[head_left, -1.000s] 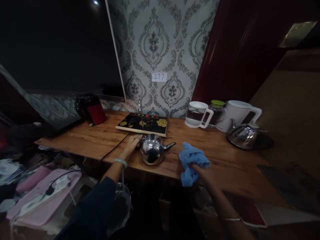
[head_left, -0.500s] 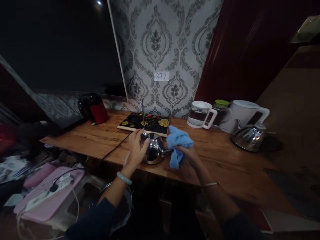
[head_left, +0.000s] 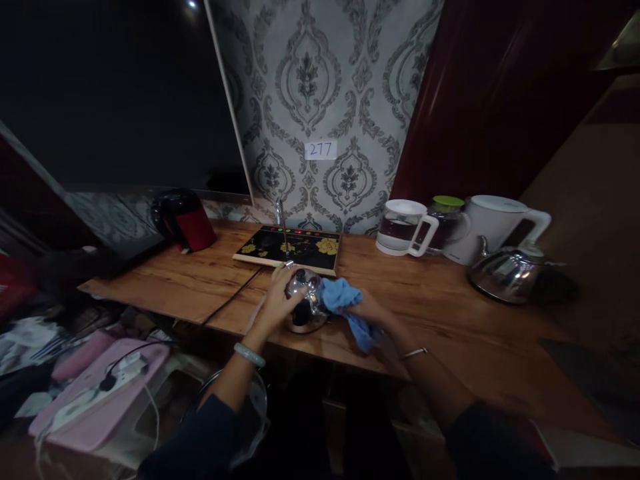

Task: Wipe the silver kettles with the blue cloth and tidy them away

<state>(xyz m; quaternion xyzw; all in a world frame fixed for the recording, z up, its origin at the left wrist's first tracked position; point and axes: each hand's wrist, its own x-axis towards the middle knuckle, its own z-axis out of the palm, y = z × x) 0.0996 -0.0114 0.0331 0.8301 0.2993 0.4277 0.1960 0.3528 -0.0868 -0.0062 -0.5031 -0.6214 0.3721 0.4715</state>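
Small kettle point(head_left: 303, 303) at the desk's point(head_left: 450, 313) near edge is gripped by the left hand point(head_left: 277, 303) while a cloth point(head_left: 345, 307), clutched in the right hand point(head_left: 373, 313), is pressed against its side, so wiping looks underway and a firm hold is needed.

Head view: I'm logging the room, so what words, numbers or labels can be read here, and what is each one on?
"277": handwritten on a small white label stuck to the patterned wallpaper.
The hob panel shows red indicator lights; any markings beside them are too small to read.
A mark on the white kettle is too blurred to read.
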